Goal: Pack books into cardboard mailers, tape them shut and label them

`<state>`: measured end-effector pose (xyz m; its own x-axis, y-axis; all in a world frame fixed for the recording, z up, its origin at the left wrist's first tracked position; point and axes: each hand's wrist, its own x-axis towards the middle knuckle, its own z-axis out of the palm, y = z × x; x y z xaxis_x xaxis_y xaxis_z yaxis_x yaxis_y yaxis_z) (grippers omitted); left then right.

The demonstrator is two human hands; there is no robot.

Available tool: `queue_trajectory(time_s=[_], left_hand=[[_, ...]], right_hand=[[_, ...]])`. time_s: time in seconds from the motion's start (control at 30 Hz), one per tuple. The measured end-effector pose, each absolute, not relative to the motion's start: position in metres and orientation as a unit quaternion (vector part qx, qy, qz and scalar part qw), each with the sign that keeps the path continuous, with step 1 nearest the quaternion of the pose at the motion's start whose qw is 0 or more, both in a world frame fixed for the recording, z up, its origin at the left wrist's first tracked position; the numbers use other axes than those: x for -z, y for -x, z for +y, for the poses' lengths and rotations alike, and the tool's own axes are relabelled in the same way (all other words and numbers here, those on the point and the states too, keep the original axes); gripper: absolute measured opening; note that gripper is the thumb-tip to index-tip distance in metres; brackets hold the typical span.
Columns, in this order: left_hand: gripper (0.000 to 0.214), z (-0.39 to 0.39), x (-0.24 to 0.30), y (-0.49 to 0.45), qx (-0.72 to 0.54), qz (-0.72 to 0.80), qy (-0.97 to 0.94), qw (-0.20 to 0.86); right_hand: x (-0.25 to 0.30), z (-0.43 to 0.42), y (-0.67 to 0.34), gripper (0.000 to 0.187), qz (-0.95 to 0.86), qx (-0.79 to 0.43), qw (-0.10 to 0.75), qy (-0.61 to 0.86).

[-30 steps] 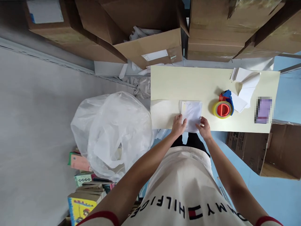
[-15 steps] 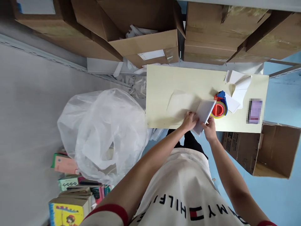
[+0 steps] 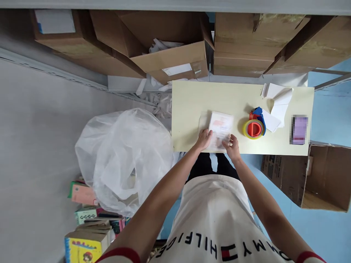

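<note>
A thin book point(image 3: 221, 126) with a pale pink and white cover lies flat near the front edge of the cream table point(image 3: 192, 98). It seems to sit in a clear plastic wrap that sticks out to its left. My left hand point(image 3: 203, 139) grips the book's lower left edge, fingers curled on it. My right hand point(image 3: 231, 145) pinches the lower right corner. A yellow tape roll in a red and blue dispenser point(image 3: 254, 128) stands just right of the book.
White paper slips point(image 3: 277, 104) and a blurred purple item point(image 3: 299, 129) lie at the table's right end. Cardboard boxes point(image 3: 175, 60) line the far side. An open box point(image 3: 309, 179) sits right. A big clear plastic bag point(image 3: 128, 157) and stacked books point(image 3: 87, 230) are left.
The book lay white side up, was lifted and tilted towards the tape roll, and now lies flat again with a pinkish face up. Both hands stayed on it.
</note>
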<state>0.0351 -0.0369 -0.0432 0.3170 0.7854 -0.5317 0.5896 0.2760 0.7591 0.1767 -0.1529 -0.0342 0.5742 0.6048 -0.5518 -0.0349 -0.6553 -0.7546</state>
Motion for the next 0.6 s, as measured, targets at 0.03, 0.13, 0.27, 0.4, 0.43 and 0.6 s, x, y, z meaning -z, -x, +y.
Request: queue_trajectory(time_s=[0.03,0.13,0.27,0.4,0.43,0.6], left_hand=[[0.039,-0.038,0.043,-0.034,-0.069,0.584,-0.604,0.538],[0.052,-0.047,0.04,-0.03,-0.041,0.598,-0.62,0.506],[0.054,-0.061,0.034,-0.027,-0.049,0.583,-0.607,0.538],[0.051,-0.065,0.03,-0.035,-0.074,0.549,-0.55,0.625],[0.049,-0.064,0.029,-0.037,-0.088,0.538,-0.535,0.645],[0.056,-0.058,0.005,-0.022,-0.225,0.537,-0.399,0.708]], right_hand=[[0.038,-0.153,-0.176,0.072,-0.163,-0.437,0.384,0.797],[0.041,-0.149,-0.174,0.072,-0.111,-0.459,0.424,0.773],[0.027,-0.136,-0.176,0.053,-0.036,-0.526,0.477,0.703],[0.001,-0.124,-0.18,0.038,-0.097,-0.516,0.5,0.688],[-0.005,-0.121,-0.178,0.038,-0.125,-0.507,0.495,0.694],[-0.021,-0.111,-0.15,0.045,-0.287,-0.502,0.414,0.703]])
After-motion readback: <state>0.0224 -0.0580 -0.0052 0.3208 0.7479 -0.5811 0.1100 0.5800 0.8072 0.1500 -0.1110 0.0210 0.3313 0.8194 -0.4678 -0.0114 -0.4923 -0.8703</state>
